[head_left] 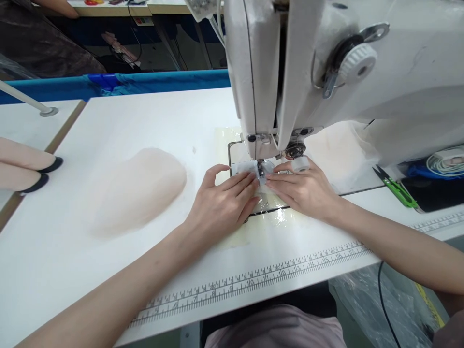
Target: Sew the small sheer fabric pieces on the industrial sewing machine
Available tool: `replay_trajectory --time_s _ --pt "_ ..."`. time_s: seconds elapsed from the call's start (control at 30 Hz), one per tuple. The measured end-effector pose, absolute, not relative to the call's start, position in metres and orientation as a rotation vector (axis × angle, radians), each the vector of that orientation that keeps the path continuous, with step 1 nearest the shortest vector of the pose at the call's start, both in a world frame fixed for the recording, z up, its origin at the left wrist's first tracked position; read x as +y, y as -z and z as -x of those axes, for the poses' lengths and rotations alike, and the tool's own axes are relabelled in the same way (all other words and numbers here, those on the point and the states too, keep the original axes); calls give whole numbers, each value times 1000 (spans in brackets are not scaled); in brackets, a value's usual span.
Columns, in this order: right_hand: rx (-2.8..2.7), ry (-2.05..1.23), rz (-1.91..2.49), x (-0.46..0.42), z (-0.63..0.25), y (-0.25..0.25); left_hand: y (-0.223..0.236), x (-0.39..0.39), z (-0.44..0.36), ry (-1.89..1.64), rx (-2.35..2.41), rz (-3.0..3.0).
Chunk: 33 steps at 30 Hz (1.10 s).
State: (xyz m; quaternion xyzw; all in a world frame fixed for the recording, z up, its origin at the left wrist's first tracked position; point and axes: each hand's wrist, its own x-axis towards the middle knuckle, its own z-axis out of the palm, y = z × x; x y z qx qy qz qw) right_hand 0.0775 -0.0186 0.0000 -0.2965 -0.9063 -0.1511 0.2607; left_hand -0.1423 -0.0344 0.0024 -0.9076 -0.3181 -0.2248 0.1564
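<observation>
Left hand point(223, 200) flat on cloth point(243, 167), gripping nothing; right hand point(308, 191) near foot point(260, 168), hold unclear. Guide cloth flat, stay clear.

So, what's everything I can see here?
Sewing machine: one, white, upper right
Small cloth: one, pale blue, under the needle area
Pale patches: two, peach, left of hands and under machine; cloth or marks, unclear
Table: one, white, centre
Ruler: one, white with black markings, front table edge
Snips: one, green and black, right
Flat item: one, black, beside snips
Cable coil: one, whitish, far right
Long pieces: two, peach, black-ended, far left
Pole: one, white, upper left
Hanging cloth: one, blue, behind table
Back table: one, cream-edged, top
Clear plastic: one, colourless, lower right
Co-worker: one, dark clothing, top left
Left hand: one, on the small cloth
Right hand: one, beside the needle area
</observation>
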Motion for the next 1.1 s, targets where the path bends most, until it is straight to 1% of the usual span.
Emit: replay_trajectory --time_s 0.27,0.5,0.67,0.8,0.97,1.1 --pt "-2472 457 863 -16 -78 2 -3 -30 142 629 -946 2622" --pt "-2478 345 906 -13 -76 4 -1 -28 142 639 -957 2630" --pt "-2489 429 917 -12 -76 4 0 -28 144 624 -968 2634" --pt "-2492 449 911 -13 -76 4 3 -28 144 580 -1038 2641" --pt "-2500 396 909 -15 -77 2 0 -32 143 476 -1138 2540" --pt "-2471 402 917 -20 -75 -2 -10 -38 144 586 -1017 2491"
